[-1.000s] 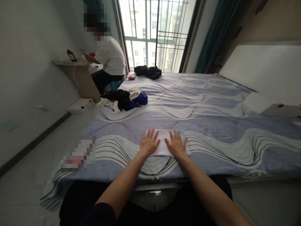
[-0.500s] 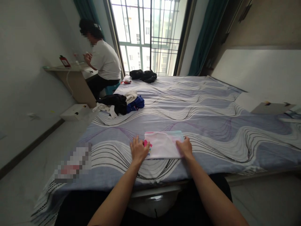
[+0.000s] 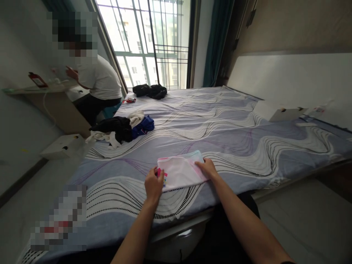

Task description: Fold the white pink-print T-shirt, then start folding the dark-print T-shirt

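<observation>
A folded white garment (image 3: 180, 169) with pink and pale-green edges lies near the front edge of the bed (image 3: 220, 124). My left hand (image 3: 153, 184) grips its left end, fingers curled over the edge beside a small coloured print. At the right end, my right hand (image 3: 208, 168) pinches the cloth with fingers closed.
A heap of black, white and blue clothes (image 3: 121, 126) lies at the bed's left side, and dark clothes (image 3: 150, 90) lie near the window. Another person in a white shirt (image 3: 95, 79) sits at a desk (image 3: 52, 99) on the left. A white box (image 3: 62, 146) is on the floor.
Both hands went from lying flat on top of the garment to gripping its two ends. The view has swung to the right.
</observation>
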`<action>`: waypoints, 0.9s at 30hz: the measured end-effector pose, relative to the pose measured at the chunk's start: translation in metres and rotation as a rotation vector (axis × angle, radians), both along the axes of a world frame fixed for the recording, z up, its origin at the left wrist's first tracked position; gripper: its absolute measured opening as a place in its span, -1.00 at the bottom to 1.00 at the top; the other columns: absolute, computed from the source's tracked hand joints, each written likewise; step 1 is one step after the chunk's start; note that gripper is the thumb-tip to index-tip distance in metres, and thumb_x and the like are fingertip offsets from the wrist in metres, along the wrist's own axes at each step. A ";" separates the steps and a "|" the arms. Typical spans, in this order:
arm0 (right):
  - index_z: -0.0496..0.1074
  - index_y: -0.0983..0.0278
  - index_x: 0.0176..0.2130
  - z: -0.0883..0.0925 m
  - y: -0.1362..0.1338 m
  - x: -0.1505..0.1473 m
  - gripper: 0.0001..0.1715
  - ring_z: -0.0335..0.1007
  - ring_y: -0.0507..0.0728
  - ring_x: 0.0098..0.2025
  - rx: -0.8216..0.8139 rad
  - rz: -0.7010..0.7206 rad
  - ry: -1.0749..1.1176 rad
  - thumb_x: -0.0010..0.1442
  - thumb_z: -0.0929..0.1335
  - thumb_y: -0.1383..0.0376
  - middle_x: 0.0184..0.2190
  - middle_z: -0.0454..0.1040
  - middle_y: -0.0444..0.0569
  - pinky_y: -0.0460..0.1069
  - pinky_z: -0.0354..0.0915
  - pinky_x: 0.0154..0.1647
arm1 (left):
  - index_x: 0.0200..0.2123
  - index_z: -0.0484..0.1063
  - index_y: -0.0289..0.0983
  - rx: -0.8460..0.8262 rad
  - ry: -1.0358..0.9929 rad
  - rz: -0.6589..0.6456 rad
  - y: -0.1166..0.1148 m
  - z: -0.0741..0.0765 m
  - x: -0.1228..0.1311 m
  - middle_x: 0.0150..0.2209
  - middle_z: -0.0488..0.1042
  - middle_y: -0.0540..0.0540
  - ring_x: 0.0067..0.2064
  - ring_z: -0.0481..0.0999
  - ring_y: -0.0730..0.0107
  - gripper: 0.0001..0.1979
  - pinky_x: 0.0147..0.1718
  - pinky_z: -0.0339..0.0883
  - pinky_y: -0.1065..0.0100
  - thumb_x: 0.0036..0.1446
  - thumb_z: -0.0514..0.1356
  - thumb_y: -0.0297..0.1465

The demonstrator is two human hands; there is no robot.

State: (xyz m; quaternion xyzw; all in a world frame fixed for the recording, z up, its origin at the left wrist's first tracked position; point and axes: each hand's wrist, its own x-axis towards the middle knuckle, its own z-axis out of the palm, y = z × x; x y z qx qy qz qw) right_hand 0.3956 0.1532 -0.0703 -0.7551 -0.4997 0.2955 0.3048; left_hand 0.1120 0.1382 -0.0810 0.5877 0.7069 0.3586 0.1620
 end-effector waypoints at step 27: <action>0.34 0.25 -0.13 0.009 -0.034 0.118 -0.51 0.49 0.27 -0.16 0.516 -0.745 0.231 0.15 0.29 -0.07 -0.21 0.55 0.09 0.08 0.35 -0.12 | -0.29 0.58 -0.27 -0.257 -0.228 -0.935 0.207 0.149 0.252 -0.42 0.59 -0.06 -0.41 0.55 0.34 -0.67 -0.45 0.37 0.40 -0.05 0.30 -0.16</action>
